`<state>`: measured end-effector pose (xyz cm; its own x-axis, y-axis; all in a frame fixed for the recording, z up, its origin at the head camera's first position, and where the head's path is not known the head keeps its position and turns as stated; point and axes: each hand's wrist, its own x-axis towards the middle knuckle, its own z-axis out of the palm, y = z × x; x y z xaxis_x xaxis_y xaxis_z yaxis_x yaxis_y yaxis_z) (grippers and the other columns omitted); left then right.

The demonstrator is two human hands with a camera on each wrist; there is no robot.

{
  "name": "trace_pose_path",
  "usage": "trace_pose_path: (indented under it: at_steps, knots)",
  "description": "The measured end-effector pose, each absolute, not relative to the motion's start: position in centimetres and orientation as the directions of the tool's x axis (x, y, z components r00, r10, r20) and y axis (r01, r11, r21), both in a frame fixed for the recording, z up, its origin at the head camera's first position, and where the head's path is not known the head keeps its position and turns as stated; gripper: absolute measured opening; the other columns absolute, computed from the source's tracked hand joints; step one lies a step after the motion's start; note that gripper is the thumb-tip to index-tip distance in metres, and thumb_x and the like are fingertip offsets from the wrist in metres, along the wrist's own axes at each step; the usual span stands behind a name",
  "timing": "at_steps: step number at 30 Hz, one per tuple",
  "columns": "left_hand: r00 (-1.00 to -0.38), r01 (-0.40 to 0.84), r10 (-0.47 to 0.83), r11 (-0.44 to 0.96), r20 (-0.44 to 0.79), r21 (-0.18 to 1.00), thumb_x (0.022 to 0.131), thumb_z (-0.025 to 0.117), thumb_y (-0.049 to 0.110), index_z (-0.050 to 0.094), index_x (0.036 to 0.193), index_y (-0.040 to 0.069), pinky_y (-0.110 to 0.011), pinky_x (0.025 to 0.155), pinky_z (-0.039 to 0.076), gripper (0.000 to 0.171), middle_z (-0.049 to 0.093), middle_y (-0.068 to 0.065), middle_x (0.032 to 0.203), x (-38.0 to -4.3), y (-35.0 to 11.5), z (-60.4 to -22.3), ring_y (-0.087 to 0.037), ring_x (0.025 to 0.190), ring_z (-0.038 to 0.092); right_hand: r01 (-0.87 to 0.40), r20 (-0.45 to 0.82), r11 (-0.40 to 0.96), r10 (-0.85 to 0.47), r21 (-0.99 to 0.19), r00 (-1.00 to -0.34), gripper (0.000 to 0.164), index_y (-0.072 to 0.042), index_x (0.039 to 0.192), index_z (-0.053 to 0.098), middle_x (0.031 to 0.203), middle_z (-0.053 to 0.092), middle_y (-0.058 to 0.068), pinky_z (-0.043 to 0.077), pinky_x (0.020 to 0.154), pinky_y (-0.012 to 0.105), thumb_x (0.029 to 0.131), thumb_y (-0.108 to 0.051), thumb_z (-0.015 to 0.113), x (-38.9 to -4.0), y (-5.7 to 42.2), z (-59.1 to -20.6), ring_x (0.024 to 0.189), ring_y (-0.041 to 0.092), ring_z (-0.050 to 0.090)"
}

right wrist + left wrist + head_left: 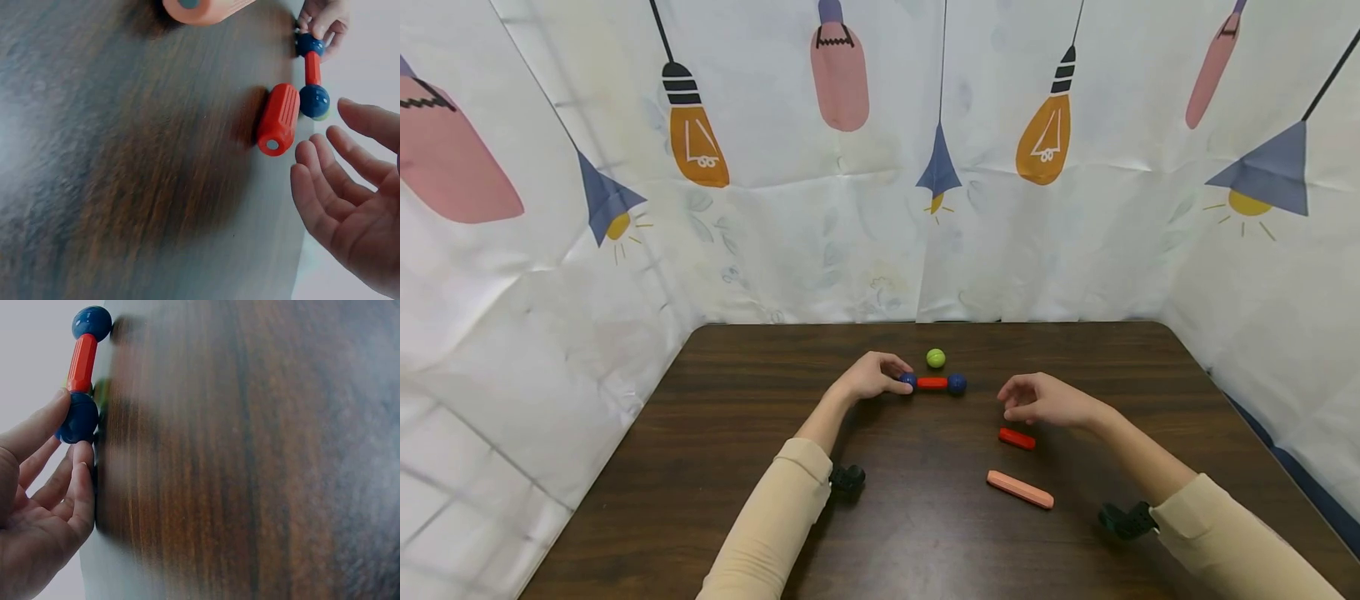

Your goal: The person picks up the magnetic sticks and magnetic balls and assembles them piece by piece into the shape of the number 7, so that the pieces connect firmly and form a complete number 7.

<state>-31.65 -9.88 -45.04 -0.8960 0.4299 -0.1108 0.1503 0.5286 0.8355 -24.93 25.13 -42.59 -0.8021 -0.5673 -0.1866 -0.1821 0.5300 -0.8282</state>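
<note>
Blue ball (908,382), partly covered by the left hand (870,377) pinching it, arm (769,525) toward one o'clock; red rod (932,383) and second ball (957,384) joined at its three o'clock. Right hand (1051,402): thumb-finger gap wide, loose red stick (1017,438) at seven o'clock.

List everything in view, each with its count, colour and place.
Balls: 2, blue, one at each end of the joined red rod
Joined red rod: 1, red, between the blue balls
Small ball: 1, yellow-green, just beyond the joined red rod
Loose rod: 1, red, on the table near the right hand
Longer rod: 1, peach, nearer the person than the loose rod
Table: 1, dark brown, under everything
Backdrop cloth: number unclear, white with printed lamps, behind and beside the table
Wrist devices: 2, black, one at each wrist
Sleeves: 2, cream, on the forearms
Left hand: 1, bare, pinching the left blue ball
Right hand: 1, bare, holding nothing
</note>
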Motion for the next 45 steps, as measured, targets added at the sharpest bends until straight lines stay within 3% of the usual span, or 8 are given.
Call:
trace_pose_path:
  at_steps: [8, 30, 45]
  knots:
    - [-0.897, 0.154, 0.429, 0.533, -0.108, 0.832, 0.087, 0.085, 0.015, 0.077, 0.114, 0.009, -0.042, 0.099, 0.048, 0.029, 0.071, -0.004, 0.11, -31.7, -9.9, -45.0, -0.024, 0.111, 0.063, -0.144, -0.227, 0.531, -0.571, -0.835, -0.789, 0.031, 0.005, 0.117, 0.061, 0.098, 0.064, 0.01, 0.052, 0.075, 0.038, 0.096, -0.014, 0.074, -24.0, 26.0, -42.7, 0.086, 0.026, 0.06]
    - [-0.894, 0.166, 0.437, 0.527, -0.098, 0.833, 0.087, 0.085, 0.015, 0.077, 0.114, 0.008, -0.043, 0.1, 0.048, 0.029, 0.071, -0.003, 0.109, -31.7, -9.9, -45.1, -0.024, 0.11, 0.063, -0.232, -0.216, 0.542, -0.638, -0.808, -0.739, 0.034, 0.003, 0.113, 0.063, 0.095, 0.062, 0.011, 0.05, 0.072, 0.029, 0.087, -0.009, 0.082, -23.7, 26.2, -43.6, 0.086, 0.025, 0.057]
    - [-0.899, 0.157, 0.426, 0.536, -0.105, 0.829, 0.087, 0.086, 0.017, 0.077, 0.114, 0.009, -0.043, 0.099, 0.048, 0.029, 0.071, -0.003, 0.108, -31.8, -9.9, -45.2, -0.023, 0.109, 0.063, -0.287, -0.198, 0.565, -0.645, -0.774, -0.738, 0.026, -0.002, 0.111, 0.068, 0.092, 0.063, 0.007, 0.05, 0.071, 0.029, 0.088, -0.003, 0.079, -23.4, 26.0, -43.8, 0.082, 0.022, 0.058]
